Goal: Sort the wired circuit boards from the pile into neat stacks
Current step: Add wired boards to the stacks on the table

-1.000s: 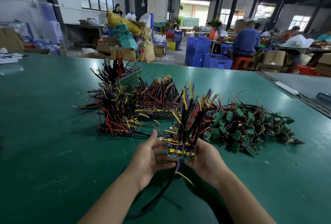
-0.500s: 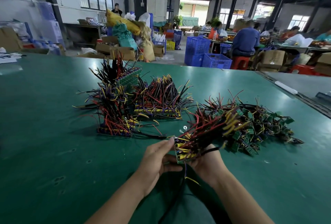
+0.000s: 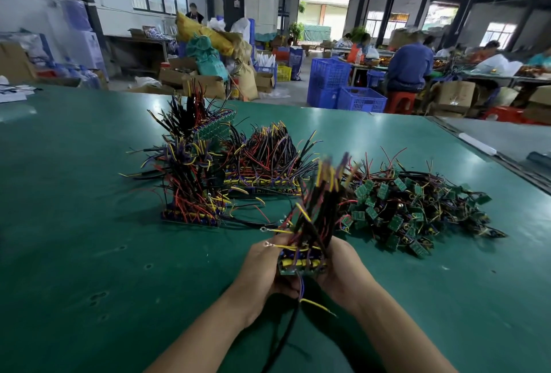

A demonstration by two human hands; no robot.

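Observation:
A small stack of wired circuit boards [image 3: 301, 263] is held upright between my left hand [image 3: 259, 271] and my right hand [image 3: 343, 271], low in the middle of the green table [image 3: 89, 253]. Both hands grip its sides; its black, red and yellow wires [image 3: 319, 208] stand up and blur at the tips. A loose pile of small green boards with wires [image 3: 417, 211] lies just right of my hands. Left and behind stand sorted stacks: a tall one [image 3: 190, 181] and a lower one [image 3: 265, 163].
A black cable [image 3: 286, 340] hangs from the held stack toward me. Beyond the table's far edge stand blue crates [image 3: 346, 89], cardboard boxes and sacks. People sit at benches at the back right. A second table [image 3: 507, 140] adjoins on the right.
The held stack, tipped with wires leaning right half a second ago, now stands upright again between both hands. The piles on the table have not moved.

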